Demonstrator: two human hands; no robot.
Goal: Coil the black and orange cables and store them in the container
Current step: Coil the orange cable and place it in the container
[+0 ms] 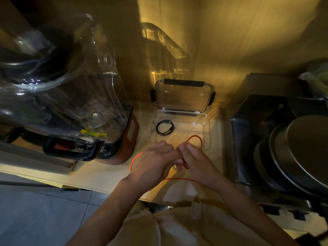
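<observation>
A clear plastic container (206, 128) stands on the counter with its lid (183, 96) propped open against the wall. The black cable (164, 127) lies coiled inside it, at the left. My left hand (152, 160) and my right hand (193, 160) meet just in front of the container, both gripping the orange cable (195, 138). One orange loop rises above my right fingers over the container's front edge. Another arc shows left of my left hand, and a strand runs under both wrists.
A large blender with a clear cover (85, 89) and red base fills the left of the counter. A dark metal box (257, 139) with stacked metal pans (298, 157) sits at the right. The counter's front edge (106, 189) lies below my wrists.
</observation>
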